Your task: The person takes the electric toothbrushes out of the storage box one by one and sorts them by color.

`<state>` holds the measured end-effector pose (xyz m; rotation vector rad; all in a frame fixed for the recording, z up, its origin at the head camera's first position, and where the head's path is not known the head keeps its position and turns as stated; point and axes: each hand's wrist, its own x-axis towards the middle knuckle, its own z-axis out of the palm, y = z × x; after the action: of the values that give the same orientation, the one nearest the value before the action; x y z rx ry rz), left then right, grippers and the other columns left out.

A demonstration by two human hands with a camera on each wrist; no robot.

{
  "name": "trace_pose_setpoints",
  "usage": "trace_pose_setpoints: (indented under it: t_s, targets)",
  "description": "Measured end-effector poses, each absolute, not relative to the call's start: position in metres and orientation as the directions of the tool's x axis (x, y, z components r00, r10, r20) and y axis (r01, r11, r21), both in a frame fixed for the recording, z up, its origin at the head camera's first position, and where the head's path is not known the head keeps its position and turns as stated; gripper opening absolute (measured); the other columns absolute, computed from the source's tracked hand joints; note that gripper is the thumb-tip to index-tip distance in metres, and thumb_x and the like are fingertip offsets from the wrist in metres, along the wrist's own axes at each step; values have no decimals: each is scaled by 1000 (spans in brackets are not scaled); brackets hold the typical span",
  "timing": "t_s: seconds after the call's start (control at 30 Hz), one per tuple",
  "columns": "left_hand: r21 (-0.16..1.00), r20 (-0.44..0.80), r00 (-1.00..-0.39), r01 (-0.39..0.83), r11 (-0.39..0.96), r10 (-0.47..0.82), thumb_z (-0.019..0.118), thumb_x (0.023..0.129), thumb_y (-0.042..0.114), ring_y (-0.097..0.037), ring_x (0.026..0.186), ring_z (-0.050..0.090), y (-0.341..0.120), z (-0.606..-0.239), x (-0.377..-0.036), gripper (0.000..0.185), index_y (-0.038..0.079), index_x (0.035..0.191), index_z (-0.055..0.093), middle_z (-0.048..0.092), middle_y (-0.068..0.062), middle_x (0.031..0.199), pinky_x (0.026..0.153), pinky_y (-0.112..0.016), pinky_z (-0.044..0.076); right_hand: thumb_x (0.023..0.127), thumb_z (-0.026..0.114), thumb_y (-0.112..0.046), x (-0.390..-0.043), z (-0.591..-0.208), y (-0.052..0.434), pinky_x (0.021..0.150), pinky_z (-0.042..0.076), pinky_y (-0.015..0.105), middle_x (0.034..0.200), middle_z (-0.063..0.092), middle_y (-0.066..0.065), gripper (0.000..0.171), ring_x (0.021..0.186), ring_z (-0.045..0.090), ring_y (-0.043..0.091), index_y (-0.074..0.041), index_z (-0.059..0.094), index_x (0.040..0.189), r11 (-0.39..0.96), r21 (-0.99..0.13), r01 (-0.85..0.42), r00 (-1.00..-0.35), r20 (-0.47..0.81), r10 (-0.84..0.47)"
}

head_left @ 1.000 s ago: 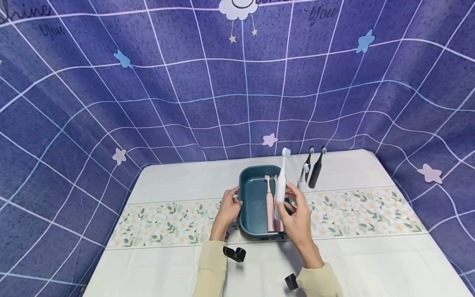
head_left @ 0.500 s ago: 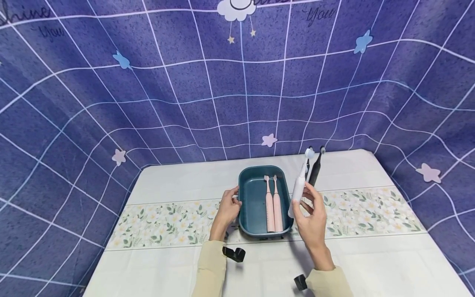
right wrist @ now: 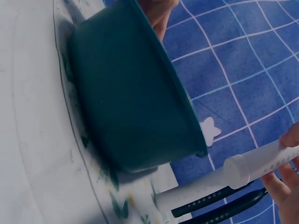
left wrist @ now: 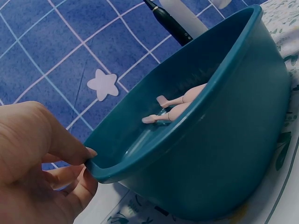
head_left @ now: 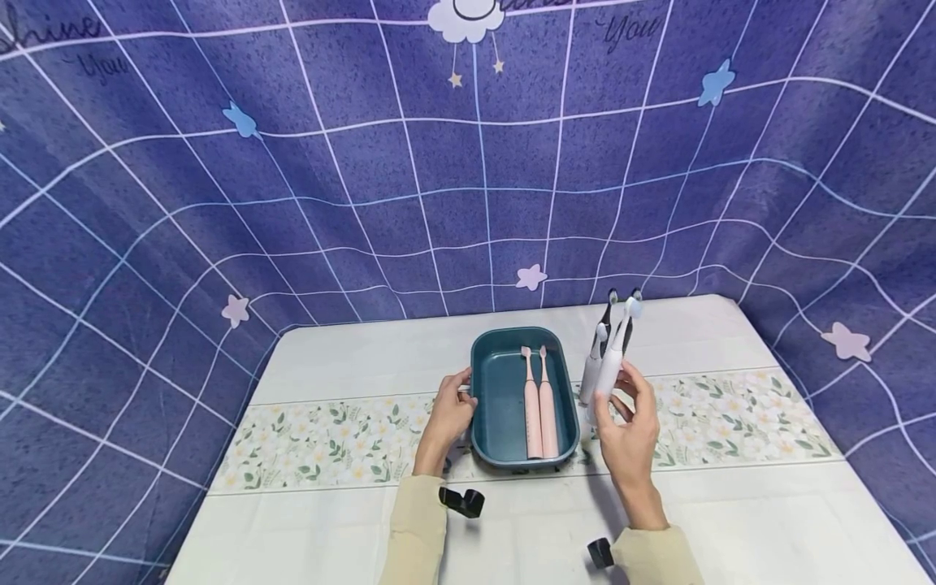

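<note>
My left hand (head_left: 448, 414) pinches the left rim of a dark teal plastic basin (head_left: 500, 406), thumb on the inner side in the left wrist view. Two pink electric toothbrushes (head_left: 533, 418) lie side by side within the basin, heads toward the back. To the right of the basin, my right hand (head_left: 632, 426) grips a white electric toothbrush (right wrist: 257, 163) by its handle, head up and slightly tilted. In the right wrist view its round base end is off the table. Just behind it stands a second white electric toothbrush (head_left: 589, 378), partly overlapped.
Two black electric toothbrushes (head_left: 606, 319) stand upright behind the white ones, partly hidden. The white table (head_left: 351, 528) has a floral band (head_left: 329, 439) across it. A blue-purple curtain (head_left: 409, 179) with grid lines and stars surrounds the back and sides.
My right hand has carried the white toothbrush from above the basin rightward, beside the standing toothbrushes. Both pink toothbrushes are now uncovered. My left hand stays on the rim.
</note>
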<state>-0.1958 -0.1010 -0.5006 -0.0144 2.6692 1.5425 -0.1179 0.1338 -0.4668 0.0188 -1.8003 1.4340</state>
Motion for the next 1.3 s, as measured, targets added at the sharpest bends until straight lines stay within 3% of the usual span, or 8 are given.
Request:
trace_pose_setpoints:
  t_s: [0.5, 0.73, 1.0, 1.3]
  targets:
    - [859, -46, -999, -24, 512, 30, 51, 91, -2, -16, 84, 50, -102, -501, -197, 53, 5, 143, 44, 49, -12, 124, 74, -31, 40, 75, 62, 21, -134, -488, 147, 77, 50, 13, 113, 53, 30, 54, 98, 56, 18, 13, 49, 126, 395, -810, -433, -635, 585, 505]
    - [855, -47, -998, -23, 519, 34, 50, 92, -1, -17, 85, 51, -103, -502, -198, 52, 6, 144, 43, 48, -13, 125, 75, -32, 40, 77, 60, 20, -142, -491, 152, 78, 48, 10, 113, 50, 34, 50, 98, 54, 25, 15, 48, 125, 378, -859, -345, -686, 506, 524]
    - [856, -51, -998, -28, 517, 31, 50, 92, -1, -17, 87, 51, -103, -504, -198, 53, 6, 144, 43, 49, -12, 125, 75, -31, 40, 79, 63, 11, -171, -531, 167, 78, 45, 6, 117, 50, 24, 50, 101, 51, 15, 8, 46, 126, 369, -897, -244, -734, 420, 534]
    - [859, -46, -999, -25, 512, 28, 50, 91, -2, -17, 88, 52, -102, -505, -199, 53, 4, 143, 43, 49, -12, 124, 76, -30, 41, 81, 61, 10, -180, -537, 169, 79, 41, 1, 117, 47, 25, 49, 106, 52, 27, 8, 42, 126, 403, -892, -205, -764, 404, 504]
